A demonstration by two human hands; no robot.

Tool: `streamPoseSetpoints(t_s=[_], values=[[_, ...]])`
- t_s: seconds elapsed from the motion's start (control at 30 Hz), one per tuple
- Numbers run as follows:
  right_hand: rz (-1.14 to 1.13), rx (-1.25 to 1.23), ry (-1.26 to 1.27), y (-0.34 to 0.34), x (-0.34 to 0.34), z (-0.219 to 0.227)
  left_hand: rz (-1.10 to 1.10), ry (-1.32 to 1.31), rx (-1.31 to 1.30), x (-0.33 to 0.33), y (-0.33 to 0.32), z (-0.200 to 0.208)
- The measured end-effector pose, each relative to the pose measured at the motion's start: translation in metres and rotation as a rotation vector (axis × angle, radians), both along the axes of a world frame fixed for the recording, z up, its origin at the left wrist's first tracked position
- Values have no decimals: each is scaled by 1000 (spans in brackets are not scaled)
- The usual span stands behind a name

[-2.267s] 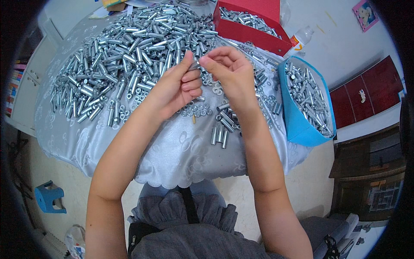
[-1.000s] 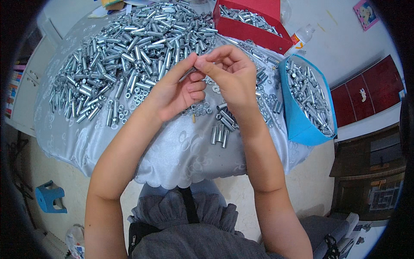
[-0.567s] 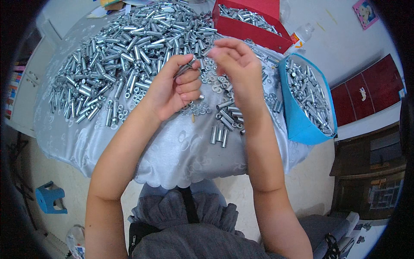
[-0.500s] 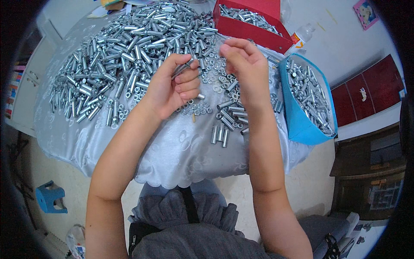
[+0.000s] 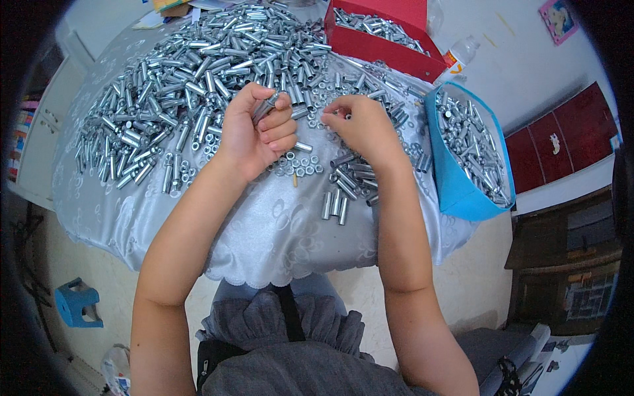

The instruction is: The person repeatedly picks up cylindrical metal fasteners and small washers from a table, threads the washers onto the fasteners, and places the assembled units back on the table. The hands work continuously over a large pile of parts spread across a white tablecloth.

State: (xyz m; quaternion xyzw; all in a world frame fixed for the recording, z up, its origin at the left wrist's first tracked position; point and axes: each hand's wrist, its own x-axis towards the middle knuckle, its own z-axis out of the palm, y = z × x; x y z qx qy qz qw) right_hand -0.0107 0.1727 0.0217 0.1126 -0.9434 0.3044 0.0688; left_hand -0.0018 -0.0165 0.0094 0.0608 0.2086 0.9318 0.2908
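Note:
My left hand (image 5: pixel 254 135) is closed around a silvery expansion bolt (image 5: pixel 266 105), which stands tilted between thumb and fingers. To its right, my right hand (image 5: pixel 363 129) is bent downward over the small parts, thumb and fingertips pinched together; what they hold, if anything, is too small to make out. Beneath and between the hands lie loose hex nuts (image 5: pixel 300 163) and washers. Several short metal sleeves (image 5: pixel 343 181) rest by my right wrist. A large heap of metal bolts and sleeves (image 5: pixel 191 72) covers the table beyond my left hand.
A red box (image 5: pixel 389 49) of metal parts sits at the back. On the right stands a blue fabric bin (image 5: pixel 462 188) full of bolts, with a clear plastic bottle (image 5: pixel 460 56) behind it. A shiny, scalloped cloth (image 5: pixel 264 241) covers the table. A blue stool (image 5: pixel 78 302) stands on the floor.
My right hand has come down and left, from raised above the table to the nuts and washers. My left hand has shifted slightly left, keeping the bolt, which now shows more upright.

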Motion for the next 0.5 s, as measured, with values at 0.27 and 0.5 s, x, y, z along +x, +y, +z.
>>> streamPoseSetpoints(t_s=[0.27,0.5], values=[[4,166,-4,-19,3,-9,38,1,-27,0,0,-1],[-51,-24,165,-19,2,0,86,-34,-62,2,2,2]])
